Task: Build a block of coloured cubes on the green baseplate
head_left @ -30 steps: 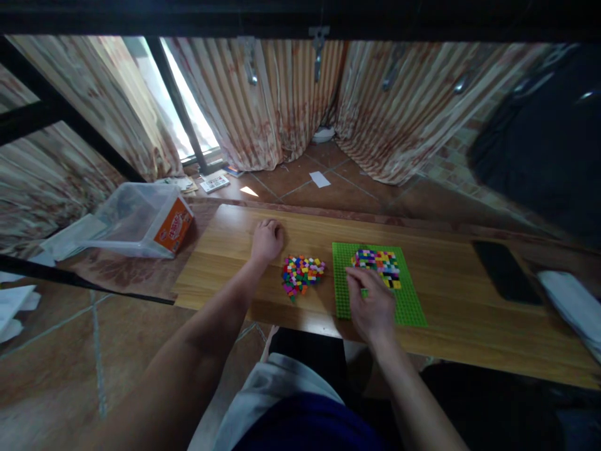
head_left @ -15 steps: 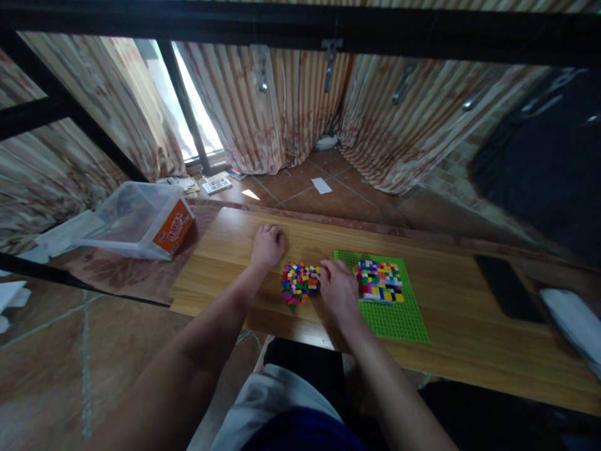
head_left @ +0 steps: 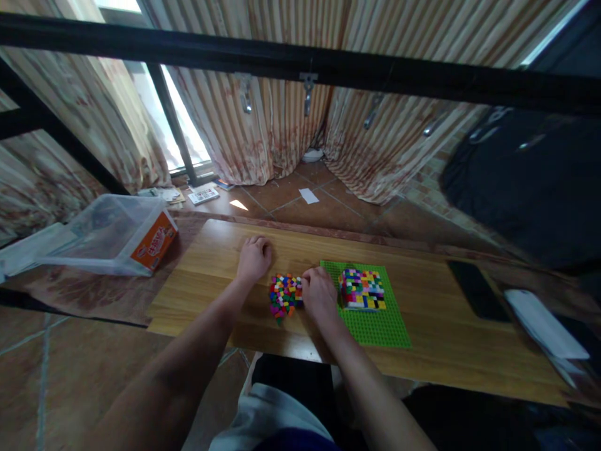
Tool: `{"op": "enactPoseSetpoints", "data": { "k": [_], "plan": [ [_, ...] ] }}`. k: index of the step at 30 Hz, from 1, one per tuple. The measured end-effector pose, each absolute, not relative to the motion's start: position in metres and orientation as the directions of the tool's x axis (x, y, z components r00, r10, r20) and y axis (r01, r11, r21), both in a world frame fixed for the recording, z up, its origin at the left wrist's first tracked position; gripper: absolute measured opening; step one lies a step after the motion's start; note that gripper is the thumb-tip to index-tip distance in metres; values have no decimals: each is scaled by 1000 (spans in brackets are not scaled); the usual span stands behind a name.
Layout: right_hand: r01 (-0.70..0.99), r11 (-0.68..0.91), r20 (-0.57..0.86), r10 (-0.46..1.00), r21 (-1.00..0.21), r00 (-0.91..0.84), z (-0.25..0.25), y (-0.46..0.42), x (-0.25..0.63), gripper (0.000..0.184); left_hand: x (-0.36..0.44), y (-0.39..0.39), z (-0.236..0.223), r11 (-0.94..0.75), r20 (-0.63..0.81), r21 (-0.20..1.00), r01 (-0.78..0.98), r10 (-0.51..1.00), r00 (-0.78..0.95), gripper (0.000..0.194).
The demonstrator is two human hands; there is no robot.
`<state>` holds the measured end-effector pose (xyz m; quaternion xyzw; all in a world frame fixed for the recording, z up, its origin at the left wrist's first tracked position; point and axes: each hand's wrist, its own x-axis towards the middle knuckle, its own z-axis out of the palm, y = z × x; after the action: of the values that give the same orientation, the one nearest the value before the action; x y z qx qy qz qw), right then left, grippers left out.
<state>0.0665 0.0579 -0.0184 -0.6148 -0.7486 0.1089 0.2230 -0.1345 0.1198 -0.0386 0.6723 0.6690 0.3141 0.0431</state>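
Observation:
My left hand (head_left: 255, 257) rests on the wooden table with its fingers curled, left of and beyond a loose pile of small coloured toy bricks (head_left: 283, 294). At the pile's right edge is my right hand (head_left: 320, 292), its fingers bent and drawn together; whatever lies between the fingertips is hidden. A green studded baseplate (head_left: 375, 329) lies just right of that hand. On it stands a block built of many-coloured bricks (head_left: 362, 289), with a pale lower side facing me.
A dark phone-like slab (head_left: 476, 291) and a white object (head_left: 544, 322) lie toward the table's right end. Beyond the left end, a clear plastic bin (head_left: 107, 232) with an orange label sits on the floor. A black metal bar (head_left: 282, 59) crosses above.
The camera view has shifted, moving the whole scene left and slightly down. My right hand stays by the pile, a little farther from the brick block. The left hand keeps its place.

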Motion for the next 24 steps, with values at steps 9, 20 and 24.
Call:
{"op": "enactPoseSetpoints", "data": {
  "k": [9,20,24],
  "plan": [
    [767,220,267,962,-603,-66,-1,47,66,15,-138,121,-34,-88,348,468,879,933,-91,23],
    [520,203,331,929,-830,166,12,-7,138,22,-142,125,-37,-102,355,437,894,933,-68,25],
    [557,116,297,922,-822,247,7,-4,162,24,-142,126,-37,-105,355,428,898,933,-60,27]
  ]
}}
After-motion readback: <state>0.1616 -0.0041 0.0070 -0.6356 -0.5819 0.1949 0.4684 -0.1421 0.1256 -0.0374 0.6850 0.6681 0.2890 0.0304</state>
